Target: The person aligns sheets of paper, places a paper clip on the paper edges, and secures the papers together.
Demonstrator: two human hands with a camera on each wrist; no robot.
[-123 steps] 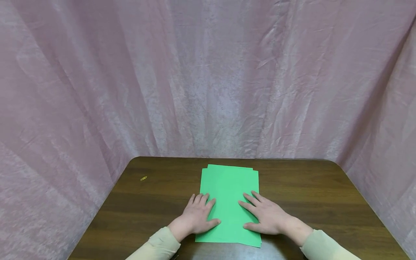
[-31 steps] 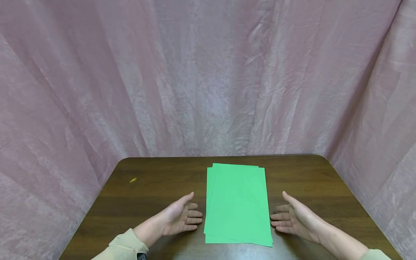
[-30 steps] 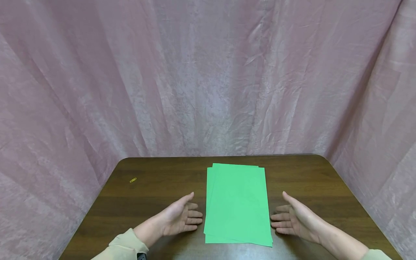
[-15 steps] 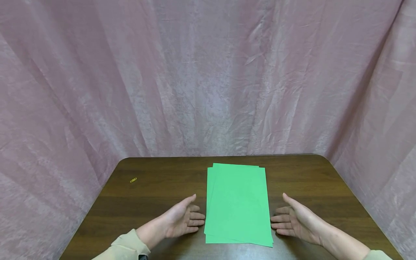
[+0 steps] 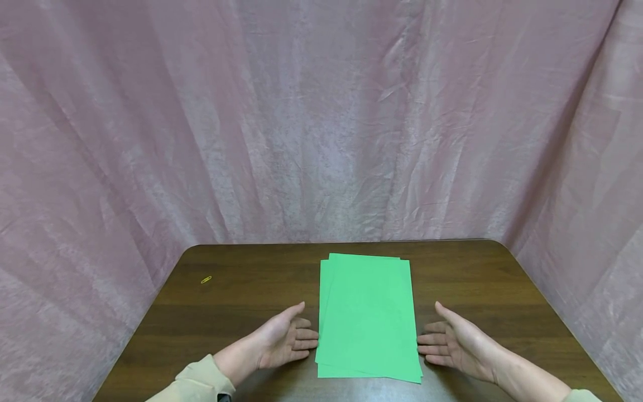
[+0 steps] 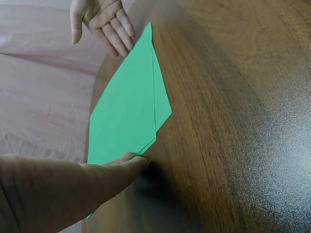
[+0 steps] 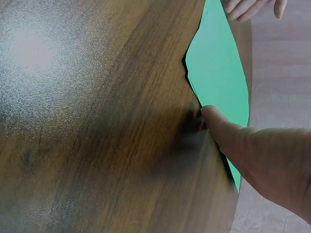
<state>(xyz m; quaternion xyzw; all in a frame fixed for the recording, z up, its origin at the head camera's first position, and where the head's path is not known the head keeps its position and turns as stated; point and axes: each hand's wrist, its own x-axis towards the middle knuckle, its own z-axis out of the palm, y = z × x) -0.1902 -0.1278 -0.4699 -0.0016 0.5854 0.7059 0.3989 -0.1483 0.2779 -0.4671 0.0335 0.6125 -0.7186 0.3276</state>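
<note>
Green sheets of paper (image 5: 369,318) lie loosely stacked on the wooden table, their edges out of line at the top, left and bottom. My left hand (image 5: 281,339) is held on edge just beside the stack's left side, palm inward, thumb up and fingers straight. On the opposite side, my right hand (image 5: 459,345) mirrors it, fingertips at or very near the paper's right edge. Neither hand grips anything. In the left wrist view the green paper (image 6: 124,102) passes behind the left hand; whether the fingers touch it I cannot tell.
A yellow paper clip (image 5: 206,280) lies on the far left part of the dark wooden table (image 5: 251,262). A pink curtain (image 5: 321,123) hangs behind the table and along its sides.
About four seconds ago both hands lay flat on the paper; since then they have moved off to its sides and turned palms inward. Lately the left hand has edged closer to the stack.
</note>
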